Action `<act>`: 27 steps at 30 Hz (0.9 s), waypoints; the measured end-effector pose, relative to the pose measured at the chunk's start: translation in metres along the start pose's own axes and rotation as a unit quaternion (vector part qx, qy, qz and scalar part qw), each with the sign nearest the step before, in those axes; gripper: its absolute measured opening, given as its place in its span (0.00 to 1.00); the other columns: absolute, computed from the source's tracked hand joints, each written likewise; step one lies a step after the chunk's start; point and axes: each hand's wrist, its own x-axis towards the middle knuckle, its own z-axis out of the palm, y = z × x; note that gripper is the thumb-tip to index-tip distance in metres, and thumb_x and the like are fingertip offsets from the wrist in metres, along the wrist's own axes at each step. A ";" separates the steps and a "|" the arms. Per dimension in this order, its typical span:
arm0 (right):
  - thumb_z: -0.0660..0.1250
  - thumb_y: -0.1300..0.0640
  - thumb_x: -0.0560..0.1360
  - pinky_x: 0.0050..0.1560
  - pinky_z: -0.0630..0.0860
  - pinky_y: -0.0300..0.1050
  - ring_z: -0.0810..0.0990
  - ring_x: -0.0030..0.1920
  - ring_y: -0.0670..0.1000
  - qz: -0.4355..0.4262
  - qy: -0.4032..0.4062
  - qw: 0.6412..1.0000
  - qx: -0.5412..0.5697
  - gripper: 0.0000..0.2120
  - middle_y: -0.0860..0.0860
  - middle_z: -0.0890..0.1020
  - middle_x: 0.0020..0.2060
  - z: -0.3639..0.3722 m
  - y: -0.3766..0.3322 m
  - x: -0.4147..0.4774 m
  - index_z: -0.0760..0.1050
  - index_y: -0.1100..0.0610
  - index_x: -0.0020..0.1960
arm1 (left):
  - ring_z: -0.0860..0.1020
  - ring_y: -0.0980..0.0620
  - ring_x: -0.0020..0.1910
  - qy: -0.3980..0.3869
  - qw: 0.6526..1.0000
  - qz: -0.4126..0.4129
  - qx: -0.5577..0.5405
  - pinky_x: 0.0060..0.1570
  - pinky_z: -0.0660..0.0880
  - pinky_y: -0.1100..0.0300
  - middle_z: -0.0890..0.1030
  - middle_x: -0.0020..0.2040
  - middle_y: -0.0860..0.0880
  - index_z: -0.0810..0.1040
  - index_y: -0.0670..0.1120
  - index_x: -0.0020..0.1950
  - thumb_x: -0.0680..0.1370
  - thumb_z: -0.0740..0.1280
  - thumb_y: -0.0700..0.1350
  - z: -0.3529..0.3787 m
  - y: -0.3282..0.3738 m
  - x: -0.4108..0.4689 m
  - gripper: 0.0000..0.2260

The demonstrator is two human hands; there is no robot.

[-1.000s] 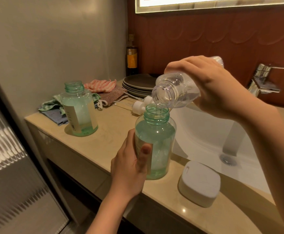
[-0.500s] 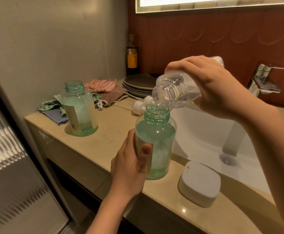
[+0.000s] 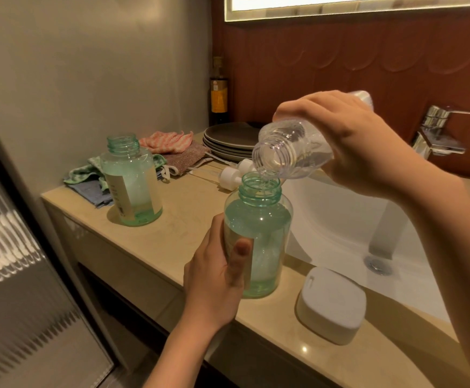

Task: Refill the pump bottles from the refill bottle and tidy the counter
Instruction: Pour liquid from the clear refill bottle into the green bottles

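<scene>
My left hand (image 3: 217, 278) grips an uncapped green pump bottle (image 3: 264, 236) standing on the beige counter (image 3: 172, 228) near its front edge. My right hand (image 3: 351, 144) holds a clear refill bottle (image 3: 287, 152) tipped mouth-down over the green bottle's neck, and a thin stream of clear liquid runs in. A second uncapped green bottle (image 3: 131, 180) stands alone further left on the counter. Two white pump heads (image 3: 235, 170) lie on the counter behind the bottle I hold.
A white basin (image 3: 340, 228) with a chrome tap (image 3: 438, 133) lies to the right. A white lidded box (image 3: 330, 303) sits at the counter's front edge. Stacked grey plates (image 3: 228, 140), crumpled cloths (image 3: 172, 147) and a dark bottle (image 3: 219, 93) crowd the back left corner.
</scene>
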 end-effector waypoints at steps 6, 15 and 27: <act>0.71 0.74 0.63 0.60 0.67 0.53 0.72 0.60 0.59 0.002 -0.002 1.000 0.000 0.38 0.55 0.75 0.60 -0.001 -0.001 0.000 0.66 0.52 0.68 | 0.74 0.67 0.48 0.000 1.000 0.001 0.001 0.43 0.69 0.68 0.75 0.50 0.64 0.64 0.68 0.53 0.65 0.38 0.79 0.000 -0.001 0.000 0.28; 0.71 0.74 0.64 0.60 0.64 0.49 0.72 0.60 0.58 0.007 -0.007 1.000 0.000 0.38 0.55 0.75 0.61 -0.001 -0.001 0.000 0.66 0.51 0.68 | 0.74 0.66 0.47 0.000 1.000 0.006 0.002 0.42 0.70 0.65 0.75 0.50 0.64 0.62 0.69 0.53 0.66 0.39 0.78 0.000 -0.003 0.000 0.25; 0.72 0.74 0.63 0.60 0.67 0.52 0.72 0.60 0.59 0.008 -0.007 1.000 -0.003 0.39 0.55 0.75 0.61 -0.002 -0.002 0.000 0.66 0.52 0.68 | 0.75 0.66 0.48 0.004 1.000 0.004 0.005 0.43 0.72 0.59 0.75 0.51 0.64 0.61 0.70 0.52 0.66 0.39 0.78 0.000 -0.001 0.000 0.24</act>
